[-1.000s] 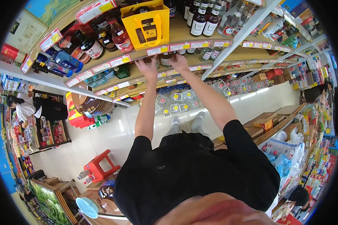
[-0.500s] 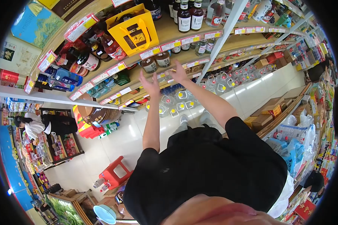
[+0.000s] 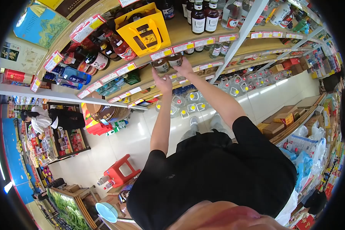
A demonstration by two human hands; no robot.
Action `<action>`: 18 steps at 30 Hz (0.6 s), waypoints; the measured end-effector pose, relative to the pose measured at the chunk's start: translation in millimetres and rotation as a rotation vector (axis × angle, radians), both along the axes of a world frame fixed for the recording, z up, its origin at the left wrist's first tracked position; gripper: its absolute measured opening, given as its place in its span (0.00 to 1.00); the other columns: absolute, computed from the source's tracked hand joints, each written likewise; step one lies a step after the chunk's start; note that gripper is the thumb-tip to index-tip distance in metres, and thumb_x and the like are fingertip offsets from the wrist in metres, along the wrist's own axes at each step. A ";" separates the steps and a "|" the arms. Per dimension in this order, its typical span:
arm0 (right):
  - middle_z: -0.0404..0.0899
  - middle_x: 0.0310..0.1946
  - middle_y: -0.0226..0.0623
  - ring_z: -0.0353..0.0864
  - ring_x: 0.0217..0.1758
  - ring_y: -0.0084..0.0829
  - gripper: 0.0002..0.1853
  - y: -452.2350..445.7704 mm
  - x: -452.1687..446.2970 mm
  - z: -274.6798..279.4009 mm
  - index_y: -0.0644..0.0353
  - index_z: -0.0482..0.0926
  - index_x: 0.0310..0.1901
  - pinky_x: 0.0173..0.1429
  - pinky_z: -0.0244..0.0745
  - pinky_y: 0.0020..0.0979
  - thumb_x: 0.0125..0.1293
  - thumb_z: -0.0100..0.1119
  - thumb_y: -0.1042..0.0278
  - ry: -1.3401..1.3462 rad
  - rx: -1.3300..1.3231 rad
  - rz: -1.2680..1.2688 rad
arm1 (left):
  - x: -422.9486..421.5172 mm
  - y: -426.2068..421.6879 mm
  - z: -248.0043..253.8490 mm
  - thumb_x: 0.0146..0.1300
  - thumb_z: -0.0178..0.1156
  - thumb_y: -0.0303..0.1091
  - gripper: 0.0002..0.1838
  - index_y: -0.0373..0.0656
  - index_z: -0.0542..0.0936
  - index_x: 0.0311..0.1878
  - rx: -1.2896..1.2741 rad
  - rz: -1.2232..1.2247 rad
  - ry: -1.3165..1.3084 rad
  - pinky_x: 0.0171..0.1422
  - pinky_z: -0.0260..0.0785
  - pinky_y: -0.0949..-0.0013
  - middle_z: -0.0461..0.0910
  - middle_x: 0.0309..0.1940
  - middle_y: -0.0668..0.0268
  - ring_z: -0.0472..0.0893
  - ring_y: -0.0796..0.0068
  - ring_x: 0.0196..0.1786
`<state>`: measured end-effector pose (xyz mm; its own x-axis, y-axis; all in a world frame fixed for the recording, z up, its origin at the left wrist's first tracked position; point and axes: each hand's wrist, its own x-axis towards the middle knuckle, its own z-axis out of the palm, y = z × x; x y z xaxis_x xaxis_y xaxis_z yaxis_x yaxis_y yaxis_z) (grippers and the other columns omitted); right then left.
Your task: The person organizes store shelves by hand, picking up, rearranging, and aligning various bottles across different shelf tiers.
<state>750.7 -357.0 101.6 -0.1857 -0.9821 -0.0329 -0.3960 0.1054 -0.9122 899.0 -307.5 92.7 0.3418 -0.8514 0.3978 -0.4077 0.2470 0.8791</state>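
Note:
Two brown jars with pale labels stand side by side on the second shelf, under the yellow gift bag (image 3: 143,32). My right hand (image 3: 184,68) is closed around the lower side of the right jar (image 3: 175,60). Just below the left jar (image 3: 160,66), my left hand (image 3: 163,81) is held with its fingers apart and nothing in it, its fingertips near the jar's base. A shelf edge (image 3: 188,46) with price tags runs above both jars.
Dark bottles (image 3: 198,21) stand on the upper shelf. Clear jugs (image 3: 193,101) are grouped on the floor below. A red stool (image 3: 122,171) is at the lower left. Another person (image 3: 57,118) is at the far left. Cardboard boxes (image 3: 281,120) lie at the right.
Both hands drew back from the jars, then moved up again. My right hand has closed on the right jar. The view has shifted.

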 end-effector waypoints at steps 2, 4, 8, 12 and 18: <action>0.82 0.57 0.55 0.82 0.62 0.50 0.40 -3.7 4.8 0.7 0.68 0.71 0.63 0.67 0.76 0.41 0.52 0.79 0.56 0.024 0.018 -0.033 | 0.6 0.8 -2.8 0.57 0.64 0.20 0.44 0.34 0.59 0.78 -0.005 -0.002 -0.033 0.77 0.62 0.52 0.69 0.70 0.39 0.69 0.41 0.73; 0.82 0.58 0.55 0.82 0.63 0.51 0.45 -1.0 14.2 22.8 0.69 0.69 0.64 0.67 0.75 0.41 0.50 0.80 0.52 -0.039 0.022 -0.104 | 1.9 0.2 3.7 0.58 0.64 0.22 0.43 0.34 0.60 0.78 -0.013 0.017 -0.103 0.76 0.63 0.51 0.68 0.70 0.38 0.69 0.38 0.72; 0.81 0.59 0.56 0.81 0.63 0.52 0.56 -4.8 31.3 48.2 0.70 0.64 0.69 0.67 0.76 0.42 0.48 0.81 0.39 -0.022 -0.031 -0.243 | 2.0 -2.7 57.7 0.61 0.66 0.29 0.38 0.36 0.66 0.74 -0.058 0.085 -0.202 0.73 0.65 0.47 0.67 0.69 0.38 0.69 0.34 0.69; 0.80 0.62 0.54 0.80 0.65 0.51 0.57 -16.9 30.0 81.8 0.62 0.64 0.73 0.68 0.77 0.45 0.52 0.68 0.24 0.165 0.150 -0.216 | -1.2 -15.9 87.5 0.61 0.70 0.39 0.34 0.38 0.74 0.69 -0.006 0.166 -0.329 0.71 0.66 0.46 0.66 0.69 0.36 0.70 0.34 0.68; 0.76 0.68 0.48 0.78 0.69 0.49 0.50 -38.6 20.3 73.6 0.48 0.67 0.75 0.70 0.76 0.46 0.59 0.56 0.21 0.368 0.137 -0.032 | -2.0 -40.5 88.7 0.58 0.72 0.44 0.25 0.39 0.86 0.55 0.084 0.343 -0.396 0.66 0.71 0.47 0.75 0.65 0.42 0.75 0.39 0.63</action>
<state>771.0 -395.7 175.2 -0.2401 -0.9667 -0.0888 -0.6884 0.2340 -0.6865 897.0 -348.1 181.4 0.4434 -0.7519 0.4880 -0.7576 -0.0234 0.6523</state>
